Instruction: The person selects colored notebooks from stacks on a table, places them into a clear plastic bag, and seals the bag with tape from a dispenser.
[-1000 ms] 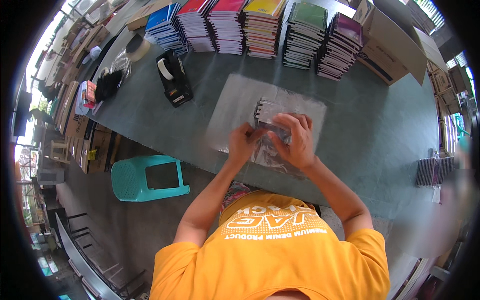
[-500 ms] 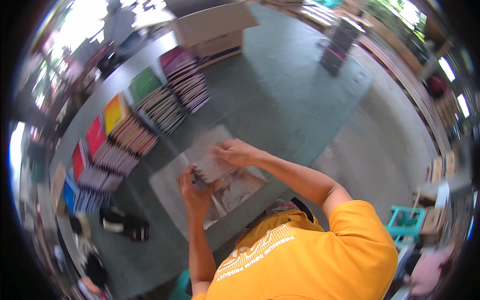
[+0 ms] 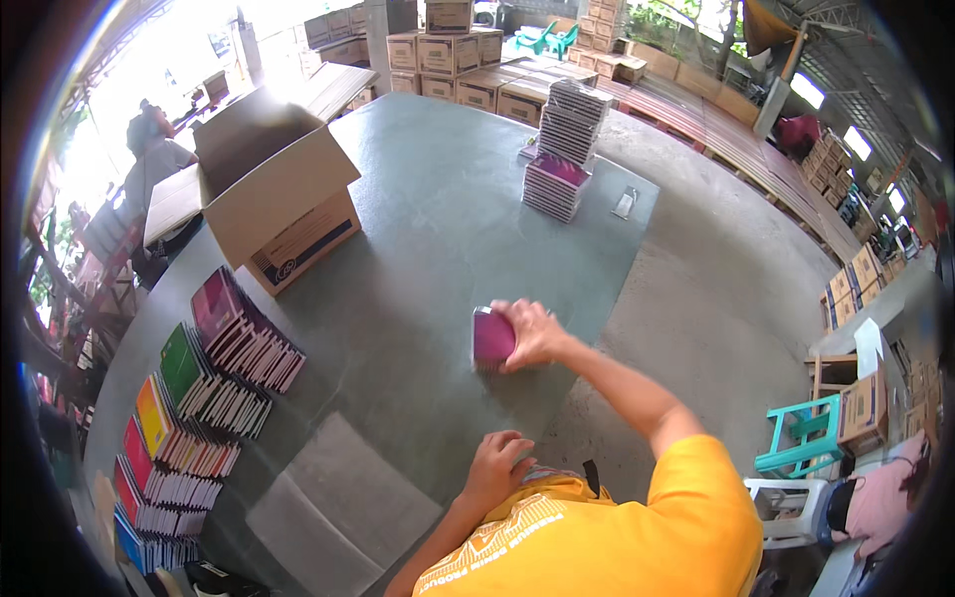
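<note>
right hand (image 3: 534,333) gripping magenta bundle (image 3: 492,338), bare table (image 3: 438,219) around

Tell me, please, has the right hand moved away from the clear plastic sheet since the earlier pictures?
Yes. The right hand now holds a magenta bundle of notebooks out on the bare green table, well beyond the clear plastic sheet, nearer the far stack of notebooks.

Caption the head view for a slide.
Right hand presses a wrapped magenta bundle onto the grey table; left hand rests near its edge.
</note>
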{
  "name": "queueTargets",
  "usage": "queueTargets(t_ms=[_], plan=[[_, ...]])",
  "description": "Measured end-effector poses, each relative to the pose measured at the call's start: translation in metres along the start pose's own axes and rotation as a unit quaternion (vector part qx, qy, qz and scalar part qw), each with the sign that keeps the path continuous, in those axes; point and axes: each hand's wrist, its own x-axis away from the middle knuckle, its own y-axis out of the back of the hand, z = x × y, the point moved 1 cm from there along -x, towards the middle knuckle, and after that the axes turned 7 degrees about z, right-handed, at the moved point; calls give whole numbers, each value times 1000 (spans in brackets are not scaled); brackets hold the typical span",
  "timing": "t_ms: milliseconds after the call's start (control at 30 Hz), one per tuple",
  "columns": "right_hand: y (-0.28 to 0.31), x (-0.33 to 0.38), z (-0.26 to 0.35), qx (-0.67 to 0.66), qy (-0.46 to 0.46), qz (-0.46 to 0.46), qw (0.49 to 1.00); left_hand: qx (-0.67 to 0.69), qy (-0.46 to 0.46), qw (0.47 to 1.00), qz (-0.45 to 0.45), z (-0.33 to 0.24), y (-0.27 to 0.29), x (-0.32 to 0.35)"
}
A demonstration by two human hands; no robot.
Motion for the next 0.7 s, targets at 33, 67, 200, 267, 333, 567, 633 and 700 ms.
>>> queueTargets(t_ms=[33, 67, 200, 267, 333, 567, 633, 700], plan=[[15, -21, -17, -3, -3, -6, 1000, 12, 21, 1000, 9, 2, 3, -8], [38, -41, -26, 2, -28, -25, 999, 0, 52, 999, -7, 8, 7, -13], [177, -112, -106, 20, -64, -245, 967, -7, 121, 990, -68, 19, 6, -39], [202, -143, -141, 36, -73, -291, 953, -5, 128, 990, -67, 20, 4, -49], [209, -169, -174, 4, -94, -212, 973, -12, 124, 991, -51, 19, 3, -59], [175, -204, -209, 84, 5, -380, 921, 14, 183, 983, -10, 19, 1, -57], [172, -223, -191, 100, 33, -370, 923, 15, 211, 977, -30, 18, 4, -37], [165, -244, -165, 114, 97, -359, 921, 36, 200, 979, -25, 15, 5, -28]])
